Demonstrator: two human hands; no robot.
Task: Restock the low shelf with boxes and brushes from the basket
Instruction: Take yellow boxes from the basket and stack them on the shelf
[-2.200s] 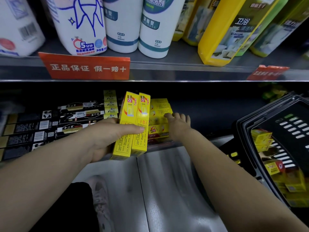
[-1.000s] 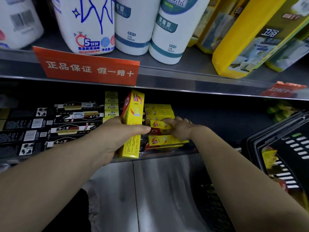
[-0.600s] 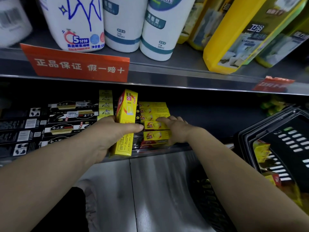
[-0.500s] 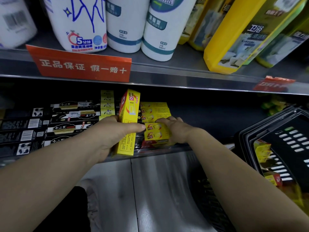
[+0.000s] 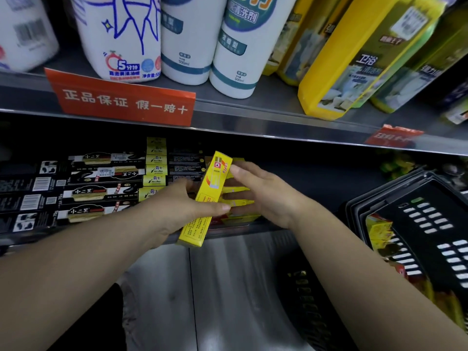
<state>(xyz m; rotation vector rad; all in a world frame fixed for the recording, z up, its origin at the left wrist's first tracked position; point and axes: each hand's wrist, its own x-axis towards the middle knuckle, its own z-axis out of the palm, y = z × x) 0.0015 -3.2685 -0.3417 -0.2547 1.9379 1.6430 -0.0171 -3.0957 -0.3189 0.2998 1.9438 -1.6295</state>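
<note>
**A:** At nine o'clock from your hands, the black toothpaste cartons [image 5: 101,193] lie stacked flat on the low shelf [image 5: 316,193]. Your left hand [image 5: 177,207] grips the yellow box [image 5: 211,184] around its lower half, with the thumb across the front face and the fingers curled behind. The box stands on end just in front of the shelf's lip, its top leaning toward one o'clock.

**B:** It looks like thin card, so you should find it light. Expect it to be stiff along its length but easy to dent on the broad faces. I'd hold it by the narrow edges, not the end flaps.

**A:** Your right hand [image 5: 263,196] is at three o'clock of the box, fingers straight and a little apart. The thumb tip is at the box's upper edge; I can't tell whether it touches.

**B:** Behind those fingers, the stack of yellow boxes [image 5: 244,218] lies flat on the shelf. Glossy card probably slides, so set yours down squarely.

**A:** At four o'clock, the black basket [image 5: 417,216] holds more small yellow cartons [image 5: 379,229]. I can't make out any brushes in it.
</note>
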